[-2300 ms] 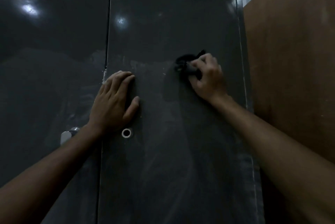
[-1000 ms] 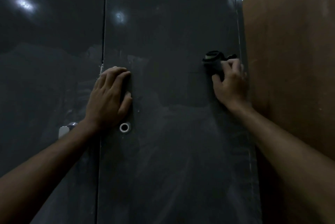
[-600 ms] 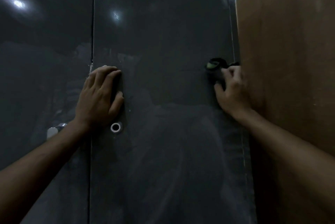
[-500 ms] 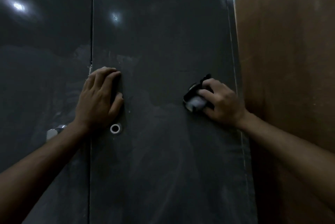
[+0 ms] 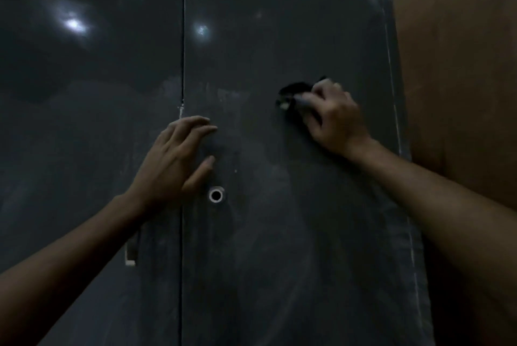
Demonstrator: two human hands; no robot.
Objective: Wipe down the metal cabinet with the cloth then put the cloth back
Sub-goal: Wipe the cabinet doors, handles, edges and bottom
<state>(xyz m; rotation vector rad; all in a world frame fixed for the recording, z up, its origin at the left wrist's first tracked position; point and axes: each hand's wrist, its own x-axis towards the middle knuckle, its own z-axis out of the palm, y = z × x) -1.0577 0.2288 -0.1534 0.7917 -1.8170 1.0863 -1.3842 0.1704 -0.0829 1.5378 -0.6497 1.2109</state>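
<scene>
A dark metal cabinet (image 5: 265, 247) with two tall doors fills the view, its surface dull with wipe streaks. My right hand (image 5: 333, 119) grips a bunched dark cloth (image 5: 292, 93) and presses it against the right door, up near the middle. My left hand (image 5: 173, 161) lies flat with fingers straight across the seam between the doors, just above a round silver lock (image 5: 215, 195). Most of the cloth is hidden under my fingers.
A brown wooden panel (image 5: 458, 79) stands close along the cabinet's right edge. A small metal handle (image 5: 130, 254) sits on the left door, below my left forearm. Ceiling lights reflect in the upper doors.
My right hand swept the cloth from the door's right edge down and leftward, then up to the middle of the right door. My left hand stayed on the seam.
</scene>
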